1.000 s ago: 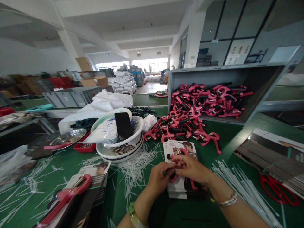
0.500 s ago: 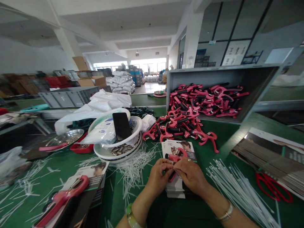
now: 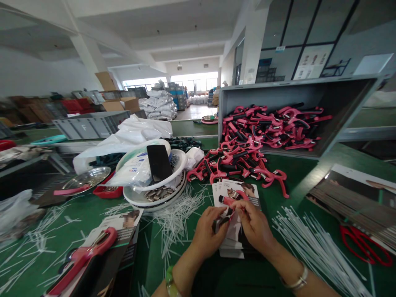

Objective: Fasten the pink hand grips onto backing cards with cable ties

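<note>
A pink-and-black hand grip (image 3: 228, 201), with a curved end, lies over a stack of printed cards (image 3: 232, 251) in front of me. My left hand (image 3: 206, 231) is closed around its near black handle from the left. From the right, my right hand (image 3: 255, 227) has thumb and fingers pinched together at the pink part; anything small between the fingertips is hidden. White cable ties (image 3: 315, 243) fan out to the right of my right hand. Another hand grip (image 3: 86, 255) rests on cards at the lower left.
A tipped grey crate (image 3: 337, 123) spills a heap of hand grips (image 3: 241, 161) behind the cards. Stacked bowls (image 3: 154, 204) with metal parts and a phone (image 3: 159, 163) stand left. Loose ties (image 3: 173, 222) lie below them. Red scissors (image 3: 366, 245) sit by a card stack (image 3: 355, 206) at right.
My hands have drawn slightly apart, and my right hand has risen a little along the hand grip. The whole view has shifted slightly.
</note>
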Available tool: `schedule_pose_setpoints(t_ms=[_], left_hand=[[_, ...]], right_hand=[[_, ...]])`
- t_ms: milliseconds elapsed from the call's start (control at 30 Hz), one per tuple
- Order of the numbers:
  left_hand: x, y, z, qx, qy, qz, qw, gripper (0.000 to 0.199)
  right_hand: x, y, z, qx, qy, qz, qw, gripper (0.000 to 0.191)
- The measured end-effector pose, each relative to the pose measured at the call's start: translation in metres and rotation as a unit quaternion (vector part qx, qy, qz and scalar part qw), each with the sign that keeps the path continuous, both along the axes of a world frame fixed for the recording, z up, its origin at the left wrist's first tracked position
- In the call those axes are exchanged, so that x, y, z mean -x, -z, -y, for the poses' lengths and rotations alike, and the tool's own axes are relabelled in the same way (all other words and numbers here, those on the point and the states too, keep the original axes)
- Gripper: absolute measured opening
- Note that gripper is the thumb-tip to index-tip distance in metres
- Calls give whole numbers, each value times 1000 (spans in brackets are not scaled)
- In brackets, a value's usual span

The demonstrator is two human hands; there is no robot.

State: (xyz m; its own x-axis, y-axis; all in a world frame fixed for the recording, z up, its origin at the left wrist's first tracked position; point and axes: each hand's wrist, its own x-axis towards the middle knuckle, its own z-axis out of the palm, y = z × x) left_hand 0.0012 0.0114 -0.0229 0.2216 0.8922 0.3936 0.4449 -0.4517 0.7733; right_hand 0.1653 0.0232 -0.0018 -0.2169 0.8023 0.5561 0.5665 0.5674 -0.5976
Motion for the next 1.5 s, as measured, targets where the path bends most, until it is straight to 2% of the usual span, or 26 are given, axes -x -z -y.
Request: schedule_pose_setpoints(t_ms=[67, 133, 200, 300, 367, 467, 600, 700, 833, 933, 1000, 1133, 1200, 1267, 1333, 1367, 1400, 1433, 1500], left_hand=[[0, 5, 1, 6, -33, -10, 999, 23], [-3, 9, 4, 25, -83, -25, 996, 17], [-8, 12, 6, 48, -117, -35, 991, 14], [-12, 13, 10, 69, -132, -41, 988, 14], [-13, 11, 11, 85, -137, -39, 986, 17], [-13, 7, 8, 127, -131, -40, 982, 26], [-17, 2, 2, 172, -133, -61, 974, 29], [-19, 0, -2, 161, -143, -66, 974, 26], [-16, 0, -9, 138, -160, -52, 976, 25], [-12, 2, -14, 132, -154, -41, 978, 25], [-10, 4, -14, 129, -149, -45, 979, 29], [-12, 3, -7, 118, -148, -97, 977, 30], [-14, 1, -2, 104, -152, -135, 974, 26], [-17, 0, 2, 90, -159, -170, 968, 22], [-19, 0, 3, 80, -159, -194, 965, 21], [-19, 0, 4, 76, -156, -202, 964, 20], [-19, 1, 4, 74, -152, -207, 964, 20], [-19, 1, 4, 73, -149, -210, 963, 20], [-19, 1, 3, 68, -147, -212, 964, 19]], right_hand=[[0, -1, 4, 42, -25, 11, 999, 18], [-1, 4, 11, 30, -34, 45, 998, 20], [-4, 14, 18, -37, -39, 102, 993, 19], [-10, 30, 27, -178, -35, 192, 964, 20], [-12, 36, 30, -221, -31, 226, 948, 24], [-12, 32, 29, -184, -43, 225, 956, 20], [-11, 20, 23, -137, -42, 160, 977, 20], [-7, 17, 17, -114, -42, 116, 986, 18], [0, 18, 10, -137, -34, 105, 984, 19], [-2, 22, 11, -180, -23, 131, 975, 20], [-6, 25, 14, -190, -35, 185, 964, 22], [-9, 30, 22, -124, -70, 308, 941, 25], [-7, 26, 24, -94, -86, 325, 937, 26], [-11, 16, 24, -71, -92, 303, 946, 20], [-34, 4, 20, -47, -38, 261, 963, 19], [-54, -1, 18, -27, 17, 245, 969, 22], [-79, -6, 17, -14, 114, 242, 964, 23], [-109, -9, 16, 20, 208, 261, 942, 21], [-171, -10, 16, 128, 323, 337, 875, 15]])
